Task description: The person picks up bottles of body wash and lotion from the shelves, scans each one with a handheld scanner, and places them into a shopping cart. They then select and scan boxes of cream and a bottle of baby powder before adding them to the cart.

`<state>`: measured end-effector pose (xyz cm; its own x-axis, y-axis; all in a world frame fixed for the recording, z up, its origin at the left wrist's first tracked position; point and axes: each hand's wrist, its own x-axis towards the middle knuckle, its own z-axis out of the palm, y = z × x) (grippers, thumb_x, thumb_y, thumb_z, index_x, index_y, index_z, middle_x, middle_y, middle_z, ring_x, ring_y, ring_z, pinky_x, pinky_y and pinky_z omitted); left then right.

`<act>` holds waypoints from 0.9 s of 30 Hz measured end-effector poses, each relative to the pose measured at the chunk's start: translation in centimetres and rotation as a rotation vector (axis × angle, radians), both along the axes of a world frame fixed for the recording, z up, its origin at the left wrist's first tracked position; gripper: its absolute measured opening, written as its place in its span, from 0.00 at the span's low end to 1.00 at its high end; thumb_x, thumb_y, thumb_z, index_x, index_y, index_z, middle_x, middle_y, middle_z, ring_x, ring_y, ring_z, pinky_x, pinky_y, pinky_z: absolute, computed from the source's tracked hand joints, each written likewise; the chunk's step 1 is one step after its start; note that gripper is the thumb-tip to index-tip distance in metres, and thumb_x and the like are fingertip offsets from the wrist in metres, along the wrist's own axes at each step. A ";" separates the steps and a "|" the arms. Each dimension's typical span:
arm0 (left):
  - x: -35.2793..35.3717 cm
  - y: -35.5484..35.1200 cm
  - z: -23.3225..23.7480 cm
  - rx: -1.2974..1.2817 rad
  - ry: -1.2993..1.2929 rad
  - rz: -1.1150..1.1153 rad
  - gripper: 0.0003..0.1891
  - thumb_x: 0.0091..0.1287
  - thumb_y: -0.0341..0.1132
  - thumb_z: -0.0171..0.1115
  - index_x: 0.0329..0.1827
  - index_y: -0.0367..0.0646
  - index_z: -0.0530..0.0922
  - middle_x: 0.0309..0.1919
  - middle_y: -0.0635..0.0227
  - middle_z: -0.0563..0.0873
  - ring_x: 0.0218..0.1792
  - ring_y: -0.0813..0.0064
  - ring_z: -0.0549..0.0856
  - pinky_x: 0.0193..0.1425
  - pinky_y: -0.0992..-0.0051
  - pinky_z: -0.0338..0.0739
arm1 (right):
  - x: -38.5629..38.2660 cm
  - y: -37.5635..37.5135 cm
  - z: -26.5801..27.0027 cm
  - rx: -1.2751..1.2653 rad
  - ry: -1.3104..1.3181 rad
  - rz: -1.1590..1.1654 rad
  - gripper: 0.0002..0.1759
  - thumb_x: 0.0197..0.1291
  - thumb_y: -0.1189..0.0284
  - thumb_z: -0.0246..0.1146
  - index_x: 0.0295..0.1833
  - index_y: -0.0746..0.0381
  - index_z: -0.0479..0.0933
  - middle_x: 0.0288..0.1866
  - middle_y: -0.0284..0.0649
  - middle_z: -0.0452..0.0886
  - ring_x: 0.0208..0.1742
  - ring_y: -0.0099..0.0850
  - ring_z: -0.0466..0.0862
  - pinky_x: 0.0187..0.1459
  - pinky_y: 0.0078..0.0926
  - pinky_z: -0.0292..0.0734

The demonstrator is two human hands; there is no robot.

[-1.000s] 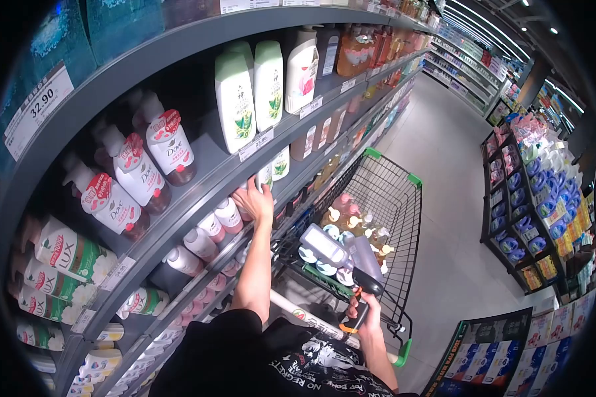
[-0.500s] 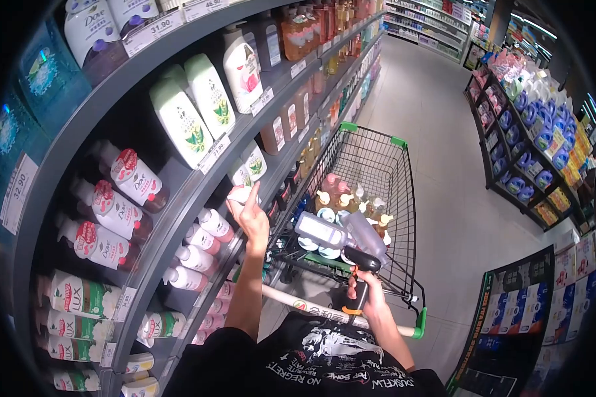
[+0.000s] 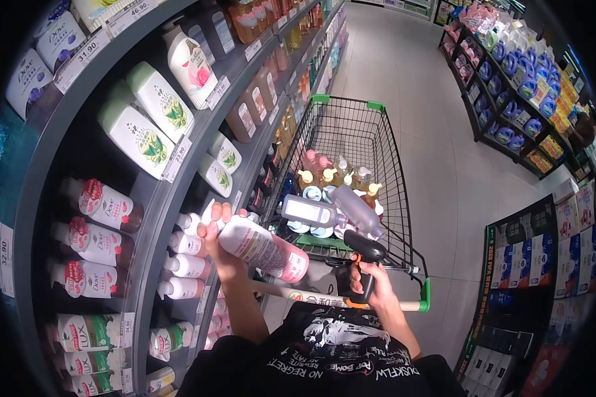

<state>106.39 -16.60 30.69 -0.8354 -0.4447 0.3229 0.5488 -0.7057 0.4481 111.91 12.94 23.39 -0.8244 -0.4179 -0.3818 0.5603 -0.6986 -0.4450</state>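
My left hand (image 3: 220,239) grips a white and pink bottle (image 3: 265,249) by its cap end, its printed back label facing up, just above the cart handle's left part. In my right hand (image 3: 371,286) is a black handheld scanner-like device (image 3: 365,255) with an orange band low on its grip, over the handle (image 3: 311,295). The shopping cart (image 3: 392,165) stands in front of me. Inside it are several pump bottles (image 3: 328,175), a lilac-labelled bottle (image 3: 309,210) and a translucent bottle (image 3: 354,208) lying on top.
On the left, curved shelves (image 3: 146,218) hold several rows of bottles, among them white green-capped bottles (image 3: 142,135) and pink-white pump bottles (image 3: 189,266). A detergent display (image 3: 510,86) stands at the upper right, a boxed-goods rack (image 3: 519,258) at the lower right.
My left hand has come back from the shelf, now with the white and pink bottle lying tilted in it. The view has shifted; my right hand still holds the device.
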 end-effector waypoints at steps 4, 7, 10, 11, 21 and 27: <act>-0.1 -0.5 0.4 -0.105 0.138 -0.065 0.13 0.62 0.33 0.63 0.22 0.65 0.76 0.36 0.78 0.70 0.40 0.77 0.70 0.50 0.61 0.72 | -0.2 -0.2 2.2 -0.102 0.019 0.124 0.17 0.62 0.68 0.59 0.52 0.66 0.70 0.25 0.40 0.72 0.16 0.26 0.69 0.18 0.22 0.67; 0.1 -0.6 1.9 -0.444 0.068 -0.044 0.13 0.61 0.32 0.65 0.20 0.59 0.75 0.32 0.76 0.71 0.35 0.75 0.71 0.45 0.59 0.73 | -1.0 -0.5 3.1 -0.411 -0.127 0.299 0.18 0.65 0.64 0.56 0.52 0.67 0.70 0.26 0.43 0.72 0.16 0.25 0.70 0.16 0.19 0.66; -0.4 -0.7 2.0 -0.643 0.032 -0.071 0.13 0.60 0.28 0.65 0.18 0.50 0.74 0.31 0.70 0.74 0.34 0.72 0.74 0.44 0.54 0.76 | -1.4 -1.2 3.5 -0.306 -0.138 0.338 0.18 0.65 0.63 0.56 0.51 0.67 0.71 0.26 0.43 0.73 0.17 0.26 0.70 0.16 0.19 0.67; -0.6 -0.1 2.1 -0.643 0.032 -0.072 0.13 0.60 0.28 0.65 0.18 0.50 0.74 0.31 0.70 0.74 0.34 0.72 0.74 0.44 0.54 0.76 | -1.4 -1.1 3.2 -0.306 -0.137 0.338 0.18 0.65 0.63 0.56 0.51 0.67 0.71 0.26 0.43 0.73 0.17 0.26 0.70 0.16 0.19 0.67; -5.1 3.0 -0.4 -1.166 -0.085 0.160 0.11 0.57 0.15 0.59 0.21 0.39 0.80 0.45 0.57 0.82 0.46 0.66 0.82 0.52 0.71 0.75 | -1.5 3.2 -1.1 -0.122 -0.196 -0.126 0.13 0.63 0.66 0.59 0.45 0.66 0.73 0.23 0.40 0.72 0.17 0.26 0.70 0.17 0.18 0.66; -8.2 5.6 -6.2 -1.601 0.103 -0.122 0.07 0.49 0.18 0.56 0.26 0.38 0.80 0.46 0.54 0.80 0.45 0.61 0.83 0.52 0.70 0.75 | -1.2 3.6 -1.6 -0.015 -0.245 -0.224 0.11 0.60 0.69 0.62 0.44 0.62 0.72 0.23 0.37 0.73 0.20 0.25 0.72 0.22 0.20 0.69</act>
